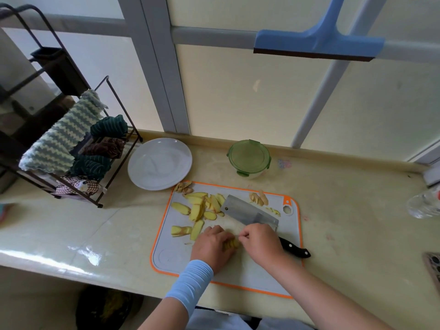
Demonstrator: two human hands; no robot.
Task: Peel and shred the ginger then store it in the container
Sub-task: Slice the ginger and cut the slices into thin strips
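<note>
Ginger slices point(232, 244) stacked near front of cutting board point(166, 256) | left hand point(210, 246) curled over stack, right hand point(259, 241) pinching its end | cleaver point(247, 210) lying idle | judgement: square stack flat and overlapped before shredding thin | container point(248, 158) lidded, well apart

One wide-angle view from a camera worn on the person's head, facing forward and steeply down. Both forearms enter from the bottom edge. The left hand point(209, 246) and right hand point(259, 244) meet just below the middle of the frame, close to the lens. Under the hands, the grey plastic cutting board with an orange rim point(171, 256) is seen almost whole. The pale yellow countertop point(95, 225) stretches beyond and to both sides of the hands. Far beyond them, a frosted window with grey frame bars point(154, 67) fills the upper half. Left of the hands and further off, a dark metal wire rack point(59, 67) reaches the frame's edge.
</note>
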